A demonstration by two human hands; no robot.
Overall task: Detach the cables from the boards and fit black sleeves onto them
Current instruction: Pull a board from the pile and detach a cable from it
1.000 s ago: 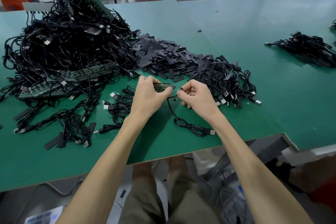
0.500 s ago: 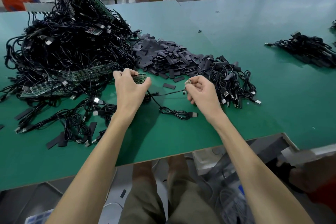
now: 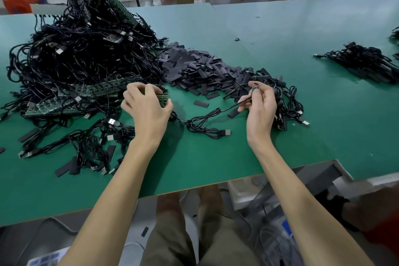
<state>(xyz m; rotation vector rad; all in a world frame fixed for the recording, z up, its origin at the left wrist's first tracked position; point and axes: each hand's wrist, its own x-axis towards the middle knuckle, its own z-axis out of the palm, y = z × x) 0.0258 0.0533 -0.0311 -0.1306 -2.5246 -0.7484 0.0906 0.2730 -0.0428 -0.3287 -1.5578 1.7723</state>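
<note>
From the head view, my left hand grips the board. My right hand pinches the cable by its small end, its coil lying on the bench. If I lift it carelessly, I judge it could snag the neighbouring cables and scatter the sleeves.

No text, label, brand or number can be read anywhere; any markings on the green boards are too small.

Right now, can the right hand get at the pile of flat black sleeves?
Probably yes: the right hand hangs just beside the pile of flat black sleeves, nothing blocking, but its grip holds the thin black cable.
</note>
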